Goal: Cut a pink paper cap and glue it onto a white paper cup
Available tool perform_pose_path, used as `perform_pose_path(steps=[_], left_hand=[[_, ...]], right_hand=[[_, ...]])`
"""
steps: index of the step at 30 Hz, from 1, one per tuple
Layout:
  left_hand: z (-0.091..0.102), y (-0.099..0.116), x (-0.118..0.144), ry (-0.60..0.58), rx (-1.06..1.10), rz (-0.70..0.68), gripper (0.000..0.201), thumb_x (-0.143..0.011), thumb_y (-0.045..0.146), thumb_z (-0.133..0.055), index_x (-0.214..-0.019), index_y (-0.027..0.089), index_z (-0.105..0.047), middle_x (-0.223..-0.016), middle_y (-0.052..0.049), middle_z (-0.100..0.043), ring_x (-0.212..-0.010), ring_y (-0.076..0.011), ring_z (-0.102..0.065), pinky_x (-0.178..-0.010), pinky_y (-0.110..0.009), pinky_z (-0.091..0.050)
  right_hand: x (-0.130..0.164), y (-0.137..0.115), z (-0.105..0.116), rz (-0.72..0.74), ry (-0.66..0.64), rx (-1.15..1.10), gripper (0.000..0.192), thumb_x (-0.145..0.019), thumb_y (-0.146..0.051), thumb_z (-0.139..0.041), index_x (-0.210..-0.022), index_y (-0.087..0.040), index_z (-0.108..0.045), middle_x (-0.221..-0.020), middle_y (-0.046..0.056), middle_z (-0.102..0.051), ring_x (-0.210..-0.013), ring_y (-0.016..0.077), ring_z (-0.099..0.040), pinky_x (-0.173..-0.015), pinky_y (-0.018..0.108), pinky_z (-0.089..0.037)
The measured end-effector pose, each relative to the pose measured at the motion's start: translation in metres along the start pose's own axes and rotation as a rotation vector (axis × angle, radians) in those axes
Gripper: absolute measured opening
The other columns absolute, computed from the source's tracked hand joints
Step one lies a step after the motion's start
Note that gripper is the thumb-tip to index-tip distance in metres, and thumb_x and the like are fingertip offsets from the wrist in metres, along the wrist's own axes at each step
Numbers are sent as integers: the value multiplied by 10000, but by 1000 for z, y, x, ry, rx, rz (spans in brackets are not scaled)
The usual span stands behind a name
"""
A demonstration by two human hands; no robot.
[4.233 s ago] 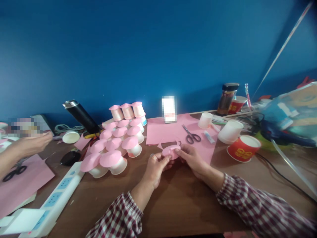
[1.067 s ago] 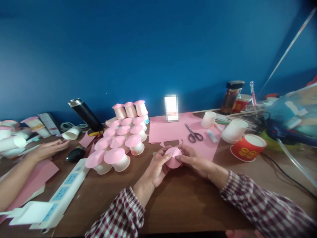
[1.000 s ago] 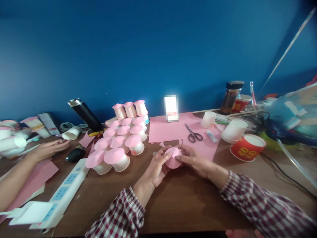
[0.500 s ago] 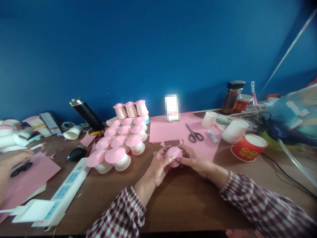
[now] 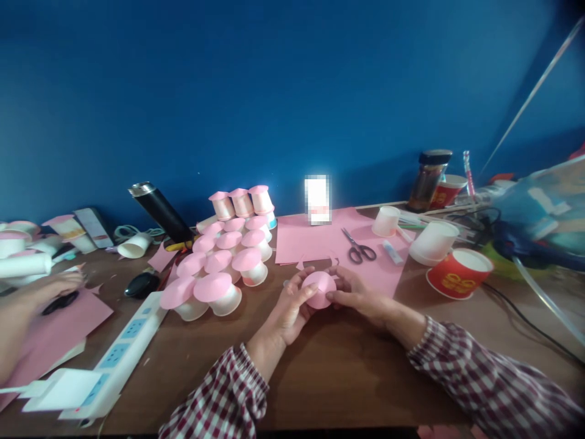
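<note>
Low over the wooden table (image 5: 329, 372), the left hand (image 5: 292, 308) and right hand (image 5: 359, 299) pinch a pink paper cone (image 5: 319, 289) between their fingertips from either side, apparently to keep its curl closed. Its seam is hidden behind the fingers. Left of them stands a cluster of pink-capped cups (image 5: 223, 262). Farther back, scissors (image 5: 359, 247) lie on pink paper sheets (image 5: 311, 241).

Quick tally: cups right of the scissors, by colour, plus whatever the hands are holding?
white cups: 2
red cups: 2
pink paper disc, pinched between left hand and right hand: 1
Total: 5
</note>
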State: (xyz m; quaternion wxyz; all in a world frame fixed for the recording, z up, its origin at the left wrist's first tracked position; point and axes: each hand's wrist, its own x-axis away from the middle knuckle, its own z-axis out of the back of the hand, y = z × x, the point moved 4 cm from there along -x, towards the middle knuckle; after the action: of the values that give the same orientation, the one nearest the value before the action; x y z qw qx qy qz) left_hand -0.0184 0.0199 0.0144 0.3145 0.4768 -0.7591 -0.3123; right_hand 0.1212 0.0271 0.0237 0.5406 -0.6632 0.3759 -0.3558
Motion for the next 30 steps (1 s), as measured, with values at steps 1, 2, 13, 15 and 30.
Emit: perform_pose_path(steps=[1,2,13,15,30], left_hand=[[0,0,0,-2,-2,-7,515,-699,252,-720,-1165,202,-506,-1040,-82,-625,-871,-177,-616,-752,-293,-489],[0,1,0,-5,-6,-13,513,-699,250,-718,-1165,202,-509,-1031,-80,-626,-867,-178,-616,-745,-290,-489],[1,-1,0,-10,-9,-7,506,-716,216,-697,-1181,205,-496,-1053,-82,-604,-924,-193,-596,-796,-312,-470],[0,-1,1,-15,-4,-4,511,-709,208,-703,-1177,206,-500,-1058,-81,-598,-932,-193,-591,-795,-309,-468],[-6,-4,6,-152,-50,70,487,-686,178,-734,-1128,199,-529,-1074,-85,-620,-929,-186,-592,-749,-261,-445]], right_hand=[[0,0,0,-9,-14,4,418,-739,-320,-698,-1079,-184,-497,-863,30,-625,-743,139,-576,-611,245,-450],[1,0,-1,-13,-27,7,413,-741,-322,-695,-1079,-184,-502,-876,34,-622,-753,142,-575,-613,246,-453],[2,-1,-2,-6,-49,-28,376,-774,-325,-668,-1098,-194,-527,-942,35,-601,-805,143,-563,-634,240,-452],[2,-1,-1,4,-59,-38,378,-784,-328,-661,-1108,-194,-521,-948,37,-601,-817,142,-566,-643,239,-450],[17,-12,-6,49,-93,13,382,-764,-200,-660,-1104,-171,-490,-970,40,-616,-900,153,-560,-743,257,-433]])
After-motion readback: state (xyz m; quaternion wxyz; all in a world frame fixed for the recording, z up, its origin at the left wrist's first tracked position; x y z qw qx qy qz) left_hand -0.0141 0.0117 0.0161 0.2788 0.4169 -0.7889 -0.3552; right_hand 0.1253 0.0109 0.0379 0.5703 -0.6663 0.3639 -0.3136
